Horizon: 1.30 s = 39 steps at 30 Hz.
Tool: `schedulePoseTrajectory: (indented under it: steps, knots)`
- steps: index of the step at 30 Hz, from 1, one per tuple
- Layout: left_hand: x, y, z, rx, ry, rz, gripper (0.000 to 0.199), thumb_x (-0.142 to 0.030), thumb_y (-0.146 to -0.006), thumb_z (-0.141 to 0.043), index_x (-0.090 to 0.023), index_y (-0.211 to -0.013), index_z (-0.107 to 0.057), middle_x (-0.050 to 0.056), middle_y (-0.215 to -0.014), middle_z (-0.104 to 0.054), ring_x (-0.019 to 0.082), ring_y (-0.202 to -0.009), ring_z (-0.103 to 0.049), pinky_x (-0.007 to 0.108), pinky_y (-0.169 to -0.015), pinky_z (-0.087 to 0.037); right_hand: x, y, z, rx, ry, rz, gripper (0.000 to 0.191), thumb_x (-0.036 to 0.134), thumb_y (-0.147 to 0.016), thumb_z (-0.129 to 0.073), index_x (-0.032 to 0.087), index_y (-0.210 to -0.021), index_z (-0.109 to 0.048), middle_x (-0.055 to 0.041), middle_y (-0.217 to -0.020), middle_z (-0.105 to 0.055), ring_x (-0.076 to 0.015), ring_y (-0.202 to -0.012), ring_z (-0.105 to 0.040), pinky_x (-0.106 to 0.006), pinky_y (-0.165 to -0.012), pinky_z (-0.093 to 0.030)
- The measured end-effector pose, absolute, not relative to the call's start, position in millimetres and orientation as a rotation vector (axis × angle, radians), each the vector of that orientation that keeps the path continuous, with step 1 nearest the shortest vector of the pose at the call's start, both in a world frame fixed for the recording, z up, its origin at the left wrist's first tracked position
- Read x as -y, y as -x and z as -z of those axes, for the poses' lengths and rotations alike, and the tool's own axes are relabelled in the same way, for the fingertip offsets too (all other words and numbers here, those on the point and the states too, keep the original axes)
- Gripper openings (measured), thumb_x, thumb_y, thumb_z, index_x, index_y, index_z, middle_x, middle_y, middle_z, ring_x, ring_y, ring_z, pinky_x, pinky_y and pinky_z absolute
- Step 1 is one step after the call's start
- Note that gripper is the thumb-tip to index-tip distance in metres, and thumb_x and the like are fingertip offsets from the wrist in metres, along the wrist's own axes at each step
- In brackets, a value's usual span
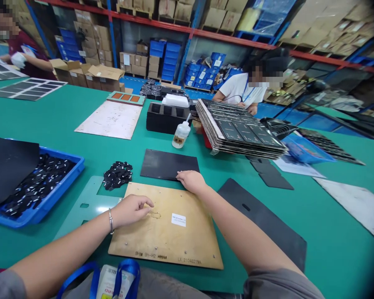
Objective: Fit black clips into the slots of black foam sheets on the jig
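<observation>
Touching the near edge of the dark rectangular sheet (168,163) with the right hand (191,181), close to its right corner; can't tell if that's a pinch or just fingertips resting. Sheet lies flat on the green table (112,150), just beyond the wooden board (171,243). Left hand (133,211) is over the board's left part, fingers loosely bent, thumb and index apart, grasping nothing; can't tell if it touches the wood. Board is flat in front of the person, white label (178,220) right of the left hand, screw heads around, printed text along the near edge. Pale green plate (92,189) to the board's left, pile of small black parts (117,175) by its far end. Blue tray (65,189) further left, more black parts in it, partly under a black sheet. Squeeze bottle (181,135) upright beyond the rectangular sheet, foam block (162,120) behind it. Panel stack (246,128) right of the bottle, slotted dark sheet (268,224) right of the board.
</observation>
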<state>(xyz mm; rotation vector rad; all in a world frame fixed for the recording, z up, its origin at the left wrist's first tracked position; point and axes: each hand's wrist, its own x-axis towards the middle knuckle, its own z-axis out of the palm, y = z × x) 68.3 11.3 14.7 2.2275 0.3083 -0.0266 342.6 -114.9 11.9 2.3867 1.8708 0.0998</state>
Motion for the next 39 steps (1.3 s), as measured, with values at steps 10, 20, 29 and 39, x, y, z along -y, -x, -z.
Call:
schedulePoseTrajectory:
  steps: [10, 20, 29, 39]
  knots:
    - [-19.5, -147.1, -22.2, -0.318, -2.748, 0.064, 0.036, -0.033, -0.085, -0.039, -0.028, -0.112, -0.062, 0.004, -0.103, -0.068, 0.023, -0.094, -0.061, 0.030, -0.075, -0.045, 113.9, -332.5, -12.7, -1.819, -2.439, -0.132, 0.023, 0.021, -0.085, -0.046, 0.019, -0.098, -0.066, -0.0084, -0.106, -0.066, -0.0210, -0.097, -0.061, -0.029, -0.086, -0.043]
    - [-46.8, -175.9, -8.1, -0.560, -2.836, 0.201, 0.049, -0.037, -0.086, -0.034, -0.023, -0.132, -0.046, 0.014, -0.107, -0.066, 0.029, -0.095, -0.062, 0.038, -0.074, -0.048, 106.9, -359.4, -22.2, -1.556, -2.900, -0.158, 0.026, 0.027, -0.091, -0.037, 0.025, -0.107, -0.059, -0.0013, -0.097, -0.068, -0.0170, -0.084, -0.063, -0.024, -0.069, -0.046]
    - [-52.0, -176.2, -2.7, -0.557, -2.729, 0.167, 0.049, -0.035, -0.085, -0.037, -0.024, -0.131, -0.047, 0.014, -0.106, -0.066, 0.029, -0.097, -0.061, 0.038, -0.077, -0.047, 122.3, -367.0, -115.0, -1.462, -3.085, -0.718, 0.035, 0.025, -0.092, -0.032, 0.017, -0.116, -0.056, -0.0071, -0.110, -0.063, -0.0221, -0.096, -0.059, -0.029, -0.082, -0.043]
    - [-48.6, -117.0, -20.9, -0.527, -1.730, -0.021, 0.072, -0.059, -0.089, -0.012, -0.010, -0.107, -0.061, 0.008, -0.066, -0.066, 0.016, -0.055, -0.061, 0.025, -0.050, -0.046, 223.6, -212.3, -86.9, -2.388, -2.216, -0.798, 0.031, 0.010, -0.085, -0.037, 0.019, -0.104, -0.060, -0.0054, -0.100, -0.067, -0.0184, -0.088, -0.060, -0.033, -0.077, -0.042]
